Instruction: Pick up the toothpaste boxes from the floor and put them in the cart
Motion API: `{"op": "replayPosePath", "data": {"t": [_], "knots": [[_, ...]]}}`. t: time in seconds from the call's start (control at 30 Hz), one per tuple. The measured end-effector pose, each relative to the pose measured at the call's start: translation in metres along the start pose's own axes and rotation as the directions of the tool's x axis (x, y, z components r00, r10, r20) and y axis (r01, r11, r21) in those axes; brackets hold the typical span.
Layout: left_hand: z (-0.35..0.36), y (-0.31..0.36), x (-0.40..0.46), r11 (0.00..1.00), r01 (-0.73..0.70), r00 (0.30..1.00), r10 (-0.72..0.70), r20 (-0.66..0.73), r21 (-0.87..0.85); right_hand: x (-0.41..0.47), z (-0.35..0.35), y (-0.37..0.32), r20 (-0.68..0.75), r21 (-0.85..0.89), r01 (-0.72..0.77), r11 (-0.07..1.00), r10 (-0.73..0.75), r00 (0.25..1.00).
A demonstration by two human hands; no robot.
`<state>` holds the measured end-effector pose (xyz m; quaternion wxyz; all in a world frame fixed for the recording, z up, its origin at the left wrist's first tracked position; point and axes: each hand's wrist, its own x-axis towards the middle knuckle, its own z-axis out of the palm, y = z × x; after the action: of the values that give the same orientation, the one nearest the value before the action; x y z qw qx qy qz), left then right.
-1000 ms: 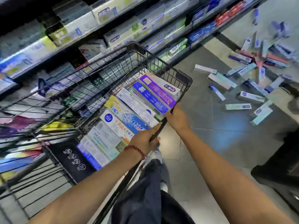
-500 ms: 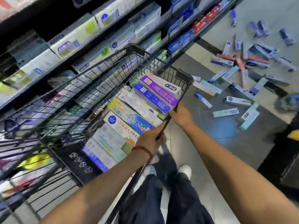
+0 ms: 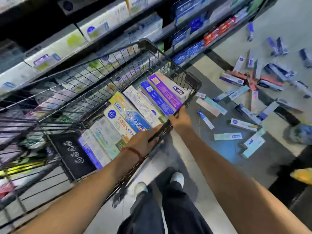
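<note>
In the head view, the person is standing behind a black wire cart (image 3: 168, 65), and both hands are gripping its near rim. The left hand (image 3: 143, 140) is curling over the rail, fingers wrapped round the bar, a red bead bracelet (image 3: 133, 152) sitting at the wrist. The right hand (image 3: 181, 118) is clasping the same rail nearer the cart's right corner, its fingers folding under the edge and out of sight.

Inside the cart, a row of toothpaste boxes (image 3: 128, 115) is lying side by side, long edges touching, running from the purple box (image 3: 166, 92) at the far right corner toward the near left. A black panel with white symbols (image 3: 72, 154) is sitting at their near end.

The cart's left side is running close along the shelves (image 3: 101, 31), leaving little room there. To the right, grey floor (image 3: 219, 149) is opening out, with bare tiles between the cart and the scattered boxes (image 3: 244, 98), which are lying at all angles, some overlapping in a heap near the shelf's foot.

The person's dark trousers (image 3: 168, 208) and white shoes (image 3: 177, 178) are showing below the cart's rail. Shelf goods and farther boxes are blurring, so their labels are hard to read. A blue-grey shape (image 3: 298, 134) and a yellow object (image 3: 302, 176) at the right edge are cut off and unclear.
</note>
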<state>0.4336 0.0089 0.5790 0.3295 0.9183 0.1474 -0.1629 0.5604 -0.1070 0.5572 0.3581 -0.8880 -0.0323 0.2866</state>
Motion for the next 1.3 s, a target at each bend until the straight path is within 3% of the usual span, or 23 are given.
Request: {"op": "replayPosePath", "data": {"t": [0.17,0.37,0.47,0.57,0.73,0.93,1.03,1.17,1.3], "knots": [[-0.001,0.014,0.023,0.998,-0.003,1.000,0.002,-0.013,-0.057,0.022,-0.016,-0.001,0.002,0.060,0.004,0.998,-0.004,1.000],[-0.004,0.021,0.034,0.993,0.020,1.000,-0.022,-0.022,-0.115,0.031,-0.030,-0.009,0.035,0.009,0.000,1.000,-0.001,0.999],[-0.012,0.024,0.034,1.000,0.027,0.999,-0.027,0.034,0.008,0.029,-0.036,-0.015,0.051,-0.027,0.006,1.000,-0.005,0.999],[-0.036,0.031,0.038,0.987,-0.015,0.998,0.005,0.063,0.159,0.019,-0.051,-0.022,0.033,-0.188,0.056,0.980,-0.051,0.998],[-0.109,0.075,0.060,0.909,-0.144,0.987,0.160,-0.007,0.391,-0.005,-0.119,-0.052,-0.170,-0.568,0.091,0.818,-0.224,0.960],[-0.196,0.196,0.078,0.732,-0.323,0.877,0.470,-0.102,0.600,-0.055,-0.252,-0.100,-0.402,-0.788,-0.044,0.614,-0.460,0.791],[-0.222,0.269,0.074,0.606,-0.358,0.770,0.622,-0.142,0.710,-0.084,-0.318,-0.110,-0.489,-0.798,-0.125,0.590,-0.513,0.706],[-0.226,0.361,0.067,0.518,-0.352,0.674,0.718,-0.173,0.780,-0.122,-0.392,-0.096,-0.596,-0.776,-0.190,0.602,-0.600,0.533],[-0.201,0.443,0.064,0.464,-0.394,0.590,0.790,-0.169,0.793,-0.151,-0.455,-0.057,-0.633,-0.767,-0.281,0.577,-0.609,0.478]]}}
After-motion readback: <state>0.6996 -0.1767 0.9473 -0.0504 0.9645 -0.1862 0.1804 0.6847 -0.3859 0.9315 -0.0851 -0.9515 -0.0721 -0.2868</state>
